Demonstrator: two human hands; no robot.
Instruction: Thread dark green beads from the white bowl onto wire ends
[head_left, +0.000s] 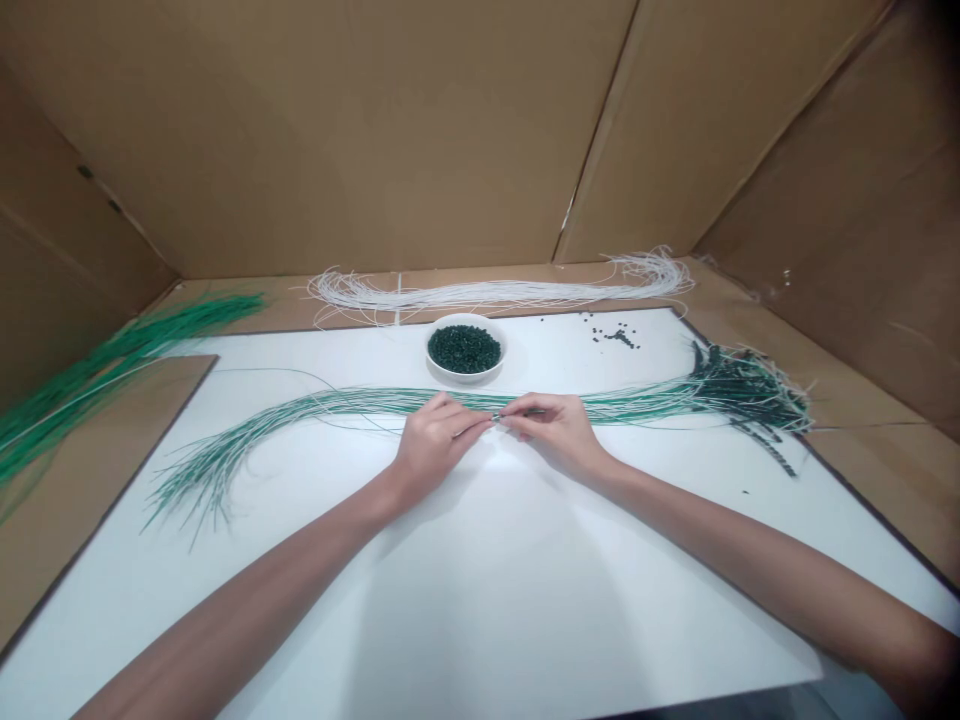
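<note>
A long bundle of green and white wires (315, 405) lies across the white sheet (480, 560), with dark green beads strung on its right end (742, 385). My left hand (433, 440) and my right hand (551, 425) meet at the bundle's middle. Each pinches a thin wire, their fingertips almost touching at about (499, 415). A small white bowl (466, 350) of dark green beads sits just behind the hands.
A bundle of white wires (495, 292) lies along the back edge. Bright green wires (112, 360) lie on the cardboard at left. A few loose beads (615, 335) are scattered at the back right. Cardboard walls (375, 130) enclose the workspace.
</note>
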